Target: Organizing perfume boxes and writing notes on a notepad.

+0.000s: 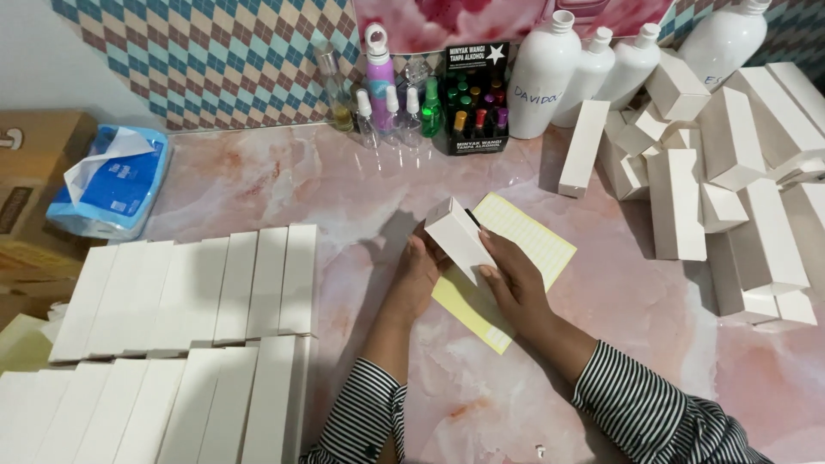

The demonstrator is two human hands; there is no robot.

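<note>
Far left: a brown cardboard carton at the table edge, and just beside it a blue tissue pack with a white sheet pulled up from its top. Below that, two tidy rows of flat white boxes laid side by side on the pink marble table, long edges touching (front row running out of the bottom of the view). At the back, against the diamond-patterned wall, a cluster of small spray bottles, a pink-and-purple bottle, and a black display box of small coloured vials. In the middle, above the table: left hand curled around the lower end of a small white carton, thumb on its near face, fingers wrapped behind and mostly hidden. Right hand closed on the same carton from the other side, fingertips pressed to its long edge; carton tilted, upper end pointing up-left, something dark showing at its right edge, too small to tell. Under both hands, flat on the table, a yellow label sheet with ruled rows. Striped black-and-white sleeves on both forearms. Further right, four large white plastic bottles at the wall, and a loose heap of assembled white cartons, some upright, some tipped over, well apart from the hands.
</note>
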